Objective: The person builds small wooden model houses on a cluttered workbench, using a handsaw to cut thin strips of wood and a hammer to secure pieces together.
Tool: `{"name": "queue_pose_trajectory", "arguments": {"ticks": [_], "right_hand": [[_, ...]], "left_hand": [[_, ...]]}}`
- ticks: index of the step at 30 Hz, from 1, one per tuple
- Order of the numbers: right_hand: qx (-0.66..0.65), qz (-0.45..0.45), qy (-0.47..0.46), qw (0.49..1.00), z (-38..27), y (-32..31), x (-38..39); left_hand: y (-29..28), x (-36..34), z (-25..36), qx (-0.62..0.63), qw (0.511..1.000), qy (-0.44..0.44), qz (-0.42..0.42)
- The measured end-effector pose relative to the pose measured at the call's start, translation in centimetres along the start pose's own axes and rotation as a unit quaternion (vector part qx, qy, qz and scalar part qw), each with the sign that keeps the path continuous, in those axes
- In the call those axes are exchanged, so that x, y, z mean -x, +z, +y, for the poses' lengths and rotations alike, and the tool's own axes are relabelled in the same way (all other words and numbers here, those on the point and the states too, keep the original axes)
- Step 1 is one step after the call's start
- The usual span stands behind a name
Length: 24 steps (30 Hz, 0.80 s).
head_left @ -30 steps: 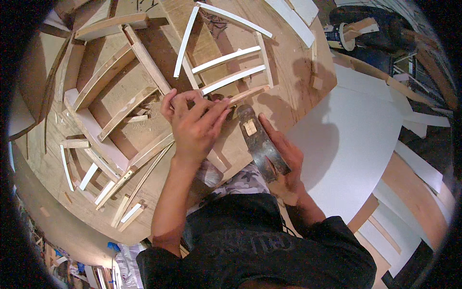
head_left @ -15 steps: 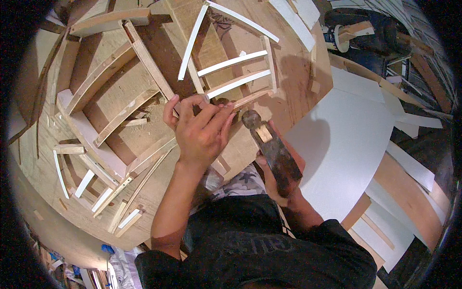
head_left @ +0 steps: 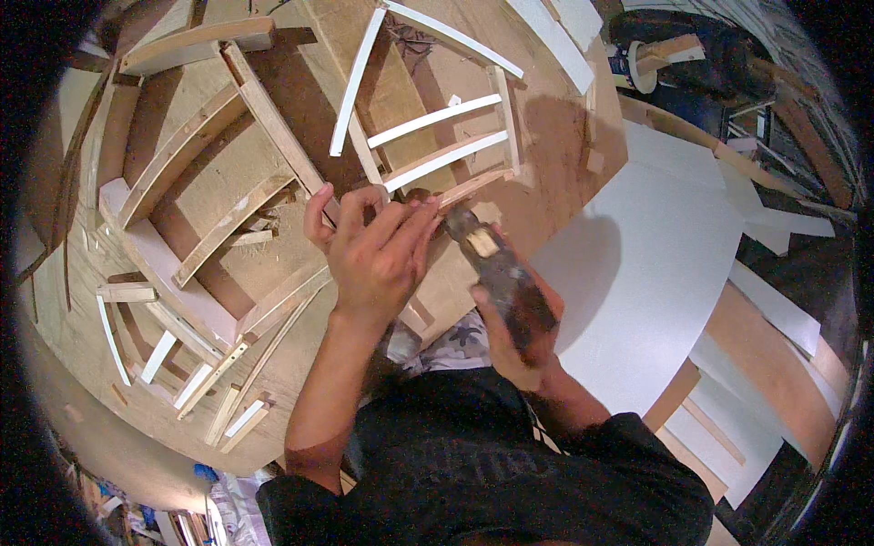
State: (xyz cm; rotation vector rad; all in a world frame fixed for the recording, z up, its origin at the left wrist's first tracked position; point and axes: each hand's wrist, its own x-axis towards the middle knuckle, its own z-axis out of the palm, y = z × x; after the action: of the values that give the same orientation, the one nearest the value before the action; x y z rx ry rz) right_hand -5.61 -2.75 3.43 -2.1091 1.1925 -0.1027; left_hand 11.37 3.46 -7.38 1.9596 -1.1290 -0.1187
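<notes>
In the middle, my left hand (head_left: 375, 259) is closed, its fingertips pinched at the near corner of a small wooden frame (head_left: 475, 186) with white-faced curved slats. Whether a nail is between those fingers I cannot make out. Just to the right, my right hand (head_left: 539, 341) grips a hammer (head_left: 506, 282). Its dark metal head, with the pale end of the wooden handle showing in the eye, points at the fingertips of my left hand. The rest of the handle is hidden beneath the head.
A larger curved wooden frame (head_left: 259, 118) lies at the left on the plywood table (head_left: 564, 150). Below it sits a small slatted frame (head_left: 127, 293). White sheet panels (head_left: 665, 264) are stacked at the right, and a white tub (head_left: 642, 68) stands at the far right.
The hammer has shifted left and slightly back toward me, its head now nearer my left fingertips. My left hand holds about the same place; the view has shifted slightly.
</notes>
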Motion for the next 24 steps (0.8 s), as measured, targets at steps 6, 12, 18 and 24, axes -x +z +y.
{"name": "queue_pose_trajectory", "arguments": {"ticks": [6, 12, 18, 24], "right_hand": [[-0.042, 0.060, 0.067, 0.995, -0.7, -1.6, 1.3], [0.137, -0.012, 0.024, 0.990, -1.7, -1.4, 0.1], [0.043, 0.066, -0.057, 0.995, 0.0, 0.3, 0.5], [0.035, 0.034, -0.038, 0.998, -0.3, -0.3, -0.3]], "left_hand": [[0.1, -0.1, 0.0, 0.005, 1.000, -0.004, 0.015], [-0.1, -0.2, 0.1, 0.007, 1.000, -0.006, 0.007], [-0.3, -0.2, 0.0, 0.006, 1.000, -0.008, -0.003], [-0.2, -0.2, 0.1, 0.008, 1.000, -0.004, 0.002]]}}
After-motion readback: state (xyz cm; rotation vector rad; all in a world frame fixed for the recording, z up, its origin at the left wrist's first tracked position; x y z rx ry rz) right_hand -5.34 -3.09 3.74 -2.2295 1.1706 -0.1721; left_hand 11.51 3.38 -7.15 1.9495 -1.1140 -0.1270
